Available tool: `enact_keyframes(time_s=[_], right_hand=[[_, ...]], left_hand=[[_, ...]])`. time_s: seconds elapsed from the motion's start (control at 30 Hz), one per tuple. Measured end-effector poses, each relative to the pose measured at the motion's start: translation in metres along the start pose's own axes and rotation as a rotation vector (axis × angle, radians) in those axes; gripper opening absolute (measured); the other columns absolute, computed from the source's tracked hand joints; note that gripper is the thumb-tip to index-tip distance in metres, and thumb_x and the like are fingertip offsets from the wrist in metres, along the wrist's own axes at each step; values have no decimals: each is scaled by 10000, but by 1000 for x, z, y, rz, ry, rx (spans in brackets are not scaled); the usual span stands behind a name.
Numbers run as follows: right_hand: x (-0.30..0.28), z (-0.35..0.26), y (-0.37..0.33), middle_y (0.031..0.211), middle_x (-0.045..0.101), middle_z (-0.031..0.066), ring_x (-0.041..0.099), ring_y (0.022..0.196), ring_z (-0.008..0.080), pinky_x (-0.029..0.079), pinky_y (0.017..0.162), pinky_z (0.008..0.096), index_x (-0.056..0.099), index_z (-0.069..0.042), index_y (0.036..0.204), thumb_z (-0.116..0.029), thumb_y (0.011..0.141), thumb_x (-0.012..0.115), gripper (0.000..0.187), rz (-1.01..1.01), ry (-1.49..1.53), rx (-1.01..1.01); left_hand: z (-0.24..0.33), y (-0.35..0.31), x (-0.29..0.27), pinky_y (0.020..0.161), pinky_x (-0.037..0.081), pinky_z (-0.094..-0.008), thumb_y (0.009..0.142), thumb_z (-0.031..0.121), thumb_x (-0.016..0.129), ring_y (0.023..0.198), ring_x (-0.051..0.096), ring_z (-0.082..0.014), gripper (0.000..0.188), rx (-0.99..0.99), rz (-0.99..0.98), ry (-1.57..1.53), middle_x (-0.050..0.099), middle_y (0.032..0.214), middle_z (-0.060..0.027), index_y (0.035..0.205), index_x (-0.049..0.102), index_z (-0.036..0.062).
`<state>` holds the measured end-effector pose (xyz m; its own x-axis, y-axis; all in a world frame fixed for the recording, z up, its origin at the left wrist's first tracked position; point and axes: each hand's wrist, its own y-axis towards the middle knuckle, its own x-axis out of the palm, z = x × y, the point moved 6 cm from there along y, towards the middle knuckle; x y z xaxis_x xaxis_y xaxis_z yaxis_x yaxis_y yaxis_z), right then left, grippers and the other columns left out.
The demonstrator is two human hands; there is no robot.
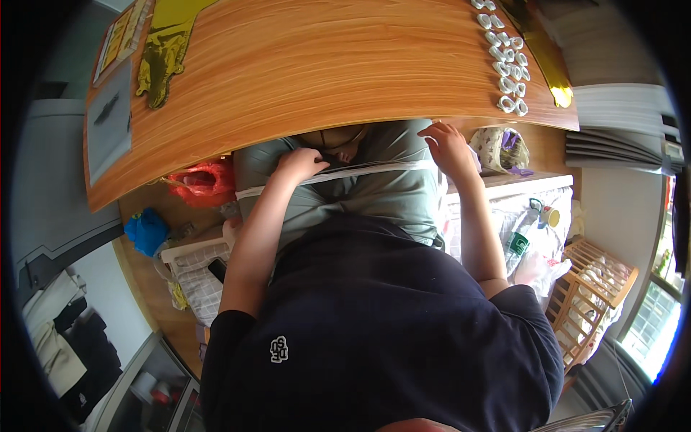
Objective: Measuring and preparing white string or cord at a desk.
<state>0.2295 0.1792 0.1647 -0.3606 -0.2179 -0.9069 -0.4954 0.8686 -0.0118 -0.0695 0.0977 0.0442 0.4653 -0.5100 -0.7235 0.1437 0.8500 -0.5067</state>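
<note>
A long thin white strip [389, 167] runs across my lap, over both thighs of my grey-green trousers [338, 191]. My left hand [301, 165] is over the left thigh, with its fingers curled together at the strip. Near the table's front edge, my right hand [448, 147] is raised above the right thigh. Its fingers are bent and apart, and I see nothing between them. Several small white coiled loops [507, 105] lie in rows on the right of the wooden table [324, 72].
Flat gold foil [164, 61] lies on the table's left, with more gold foil [551, 79] along its right edge. A grey sheet [109, 122] is at the left corner. Below are a red plastic bag [201, 182], a patterned bag [493, 147], a clear bottle [520, 241] and a wooden rack [594, 273].
</note>
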Motion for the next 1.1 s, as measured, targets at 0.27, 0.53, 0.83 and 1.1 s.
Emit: enact_keyframes(time_s=[0.27,0.53,0.83,1.1], right_hand=[[15,15,-8,1003,624,65,567,1030,275,439,924,398,718,-142,914,-203,755,718,170,-77,136,-42],[25,-8,-4,979,597,56,576,965,267,443,894,381,680,-118,869,-174,825,662,74,-89,-56,-130],[18,-16,6,851,627,159,612,799,354,480,676,401,565,-36,909,-189,875,635,171,60,309,128],[-35,-53,0,659,608,117,607,614,275,471,570,368,622,-59,828,-248,812,739,222,117,199,99]], left_hand=[[19,26,22,811,491,-391,930,432,537,973,644,-328,432,42,-207,-242,681,1007,-188,1036,686,40],[26,9,22,656,467,-328,938,349,560,707,626,-185,352,94,-243,-309,690,794,-105,941,674,15],[47,-41,-18,624,463,-286,904,225,621,690,621,-148,209,145,-5,-413,676,756,-69,897,658,20],[79,-68,-48,787,519,-365,836,213,691,892,663,-277,212,310,196,-211,681,922,-104,964,664,47]])
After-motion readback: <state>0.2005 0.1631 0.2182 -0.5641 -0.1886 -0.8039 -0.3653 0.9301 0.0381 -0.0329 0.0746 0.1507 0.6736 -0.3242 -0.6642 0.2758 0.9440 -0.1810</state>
